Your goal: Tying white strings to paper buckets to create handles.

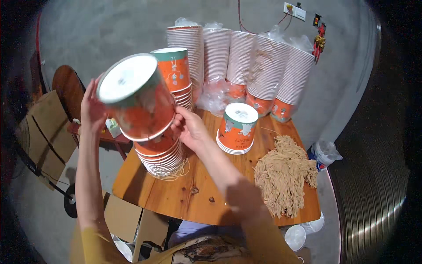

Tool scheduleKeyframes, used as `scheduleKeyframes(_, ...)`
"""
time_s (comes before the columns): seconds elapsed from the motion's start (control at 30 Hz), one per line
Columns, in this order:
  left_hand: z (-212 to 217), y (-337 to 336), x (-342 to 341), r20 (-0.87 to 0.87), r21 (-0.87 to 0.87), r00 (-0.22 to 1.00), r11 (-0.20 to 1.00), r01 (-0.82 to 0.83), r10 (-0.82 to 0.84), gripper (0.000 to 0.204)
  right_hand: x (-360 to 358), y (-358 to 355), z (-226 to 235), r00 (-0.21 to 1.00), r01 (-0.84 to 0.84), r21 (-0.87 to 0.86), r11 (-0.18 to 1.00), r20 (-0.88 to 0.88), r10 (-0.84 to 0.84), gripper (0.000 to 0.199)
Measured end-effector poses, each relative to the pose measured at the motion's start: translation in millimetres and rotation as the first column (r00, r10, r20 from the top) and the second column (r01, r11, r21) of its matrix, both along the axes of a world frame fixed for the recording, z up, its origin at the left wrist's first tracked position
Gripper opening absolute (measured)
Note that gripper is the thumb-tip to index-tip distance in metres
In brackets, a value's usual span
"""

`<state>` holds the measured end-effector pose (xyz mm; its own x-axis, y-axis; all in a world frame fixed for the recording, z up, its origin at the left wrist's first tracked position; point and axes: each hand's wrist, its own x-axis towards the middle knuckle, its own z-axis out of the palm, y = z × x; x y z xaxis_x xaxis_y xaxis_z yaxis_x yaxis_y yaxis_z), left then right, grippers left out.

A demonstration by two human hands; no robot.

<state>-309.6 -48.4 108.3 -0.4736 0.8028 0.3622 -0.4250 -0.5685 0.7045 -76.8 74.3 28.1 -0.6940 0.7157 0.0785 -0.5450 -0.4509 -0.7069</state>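
My left hand point(91, 108) and my right hand point(190, 127) hold a stack of upside-down orange paper cups point(145, 114) between them, tilted, its white bottom turned toward me. The stack's lower end rests on the round wooden table point(176, 198), with thin string looped around its foot. A second upside-down stack of orange cups point(176, 70) stands just behind it. A short stack of the same cups point(237, 127) sits to the right of my right hand.
Several tall cup stacks in clear plastic point(259, 66) line the table's far edge. A heap of tan string point(283, 174) lies at the right. Flattened cardboard point(46, 132) and a small dark red table point(105, 138) stand left; white cups point(295, 236) sit on the floor.
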Motion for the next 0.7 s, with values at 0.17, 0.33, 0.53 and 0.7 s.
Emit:
scheduleKeyframes(0.17,-52,3,23,-0.575,0.087,0.696,0.878,-0.471,0.431,0.071,-18,6,-30,0.99,0.035,-0.175,0.984,0.139,-0.01,0.02)
scheduleKeyframes(0.33,-82,22,40,-0.798,0.149,0.445,0.848,-0.509,0.408,0.073,-4,15,-72,0.961,-0.108,-0.129,0.986,0.238,0.137,0.019)
scheduleKeyframes(0.53,-126,6,37,-0.775,0.417,0.104,0.627,-0.658,0.624,0.068,94,38,-61,0.53,0.058,0.966,0.252,0.184,-0.828,0.021)
scheduleKeyframes(0.7,-147,4,144,-0.769,0.591,0.036,0.732,-0.339,0.638,0.033,173,102,-51,0.142,-0.233,0.938,-0.256,-0.227,-0.963,0.019)
